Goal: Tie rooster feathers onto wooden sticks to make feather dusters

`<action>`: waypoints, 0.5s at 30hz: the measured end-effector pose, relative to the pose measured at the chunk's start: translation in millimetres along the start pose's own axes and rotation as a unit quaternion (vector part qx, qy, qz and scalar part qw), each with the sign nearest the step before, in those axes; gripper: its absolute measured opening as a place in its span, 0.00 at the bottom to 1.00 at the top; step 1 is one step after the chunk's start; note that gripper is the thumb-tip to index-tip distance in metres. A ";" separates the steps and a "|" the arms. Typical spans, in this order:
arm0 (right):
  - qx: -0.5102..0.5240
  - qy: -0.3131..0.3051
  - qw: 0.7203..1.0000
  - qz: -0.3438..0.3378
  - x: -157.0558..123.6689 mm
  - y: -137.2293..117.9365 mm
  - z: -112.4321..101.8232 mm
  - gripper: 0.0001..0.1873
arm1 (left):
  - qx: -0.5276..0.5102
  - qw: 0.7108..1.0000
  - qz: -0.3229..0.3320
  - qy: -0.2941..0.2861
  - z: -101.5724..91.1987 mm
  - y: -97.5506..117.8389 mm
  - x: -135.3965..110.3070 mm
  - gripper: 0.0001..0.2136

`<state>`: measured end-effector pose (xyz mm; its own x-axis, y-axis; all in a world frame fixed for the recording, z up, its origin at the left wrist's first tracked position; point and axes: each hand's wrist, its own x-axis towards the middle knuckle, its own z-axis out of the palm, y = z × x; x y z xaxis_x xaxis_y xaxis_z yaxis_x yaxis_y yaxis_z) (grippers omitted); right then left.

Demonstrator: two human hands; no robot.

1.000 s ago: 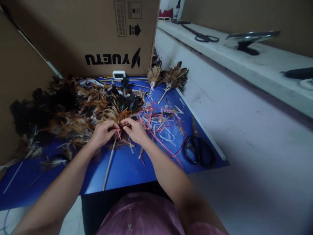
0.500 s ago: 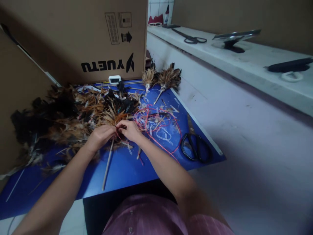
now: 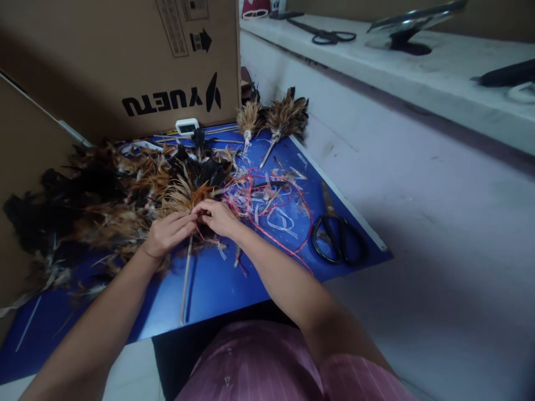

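Observation:
My left hand (image 3: pixel 170 231) is closed round the neck of a feather duster, its fingertips meeting those of my right hand (image 3: pixel 218 217). Tan, orange and black feathers (image 3: pixel 188 192) fan out beyond the fingers. Below them the duster's thin wooden stick (image 3: pixel 186 284) slants down toward the table's front edge. A red string (image 3: pixel 199 231) comes out at the pinched fingers of my right hand; the exact grip on it is partly hidden. To the left lies a wide heap of loose brown and black feathers (image 3: pixel 108 223).
Tangled red string and clear plastic strips (image 3: pixel 280 220) lie right of the hands, with black-handled scissors (image 3: pixel 338 239) beyond. Two feather dusters (image 3: pixel 286 114) rest at the back by a white device (image 3: pixel 187 127). A cardboard box (image 3: pixel 104 55) and a wall ledge (image 3: pixel 368 67) border the blue table (image 3: pixel 246 289).
The camera view has tilted down and shifted slightly. Both hands stay together at the duster's neck, with small finger movements; the stick's lower end has swung slightly right.

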<state>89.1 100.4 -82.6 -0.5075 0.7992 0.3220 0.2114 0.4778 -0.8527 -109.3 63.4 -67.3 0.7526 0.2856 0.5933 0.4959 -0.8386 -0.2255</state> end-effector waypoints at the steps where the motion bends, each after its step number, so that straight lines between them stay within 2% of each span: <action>1: 0.003 0.002 1.000 -0.001 -0.1 -0.1 -0.2 0.10 | -0.005 1.000 0.000 -0.001 0.0 -0.3 -0.8 0.10; 8: 0.045 0.000 0.999 0.005 2.7 3.9 1.3 0.12 | -0.052 0.997 -0.043 -0.020 1.0 -5.3 -9.2 0.09; 15: 0.041 -0.018 0.998 0.038 2.9 -1.4 -2.7 0.09 | -0.036 0.999 -0.015 -0.023 1.5 -6.0 -9.8 0.10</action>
<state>89.6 103.1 -79.3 -0.5226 0.8180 0.2404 0.1834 0.3832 -0.9053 -119.0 66.3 -72.9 0.7585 0.3301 0.5619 0.4869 -0.8601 -0.1520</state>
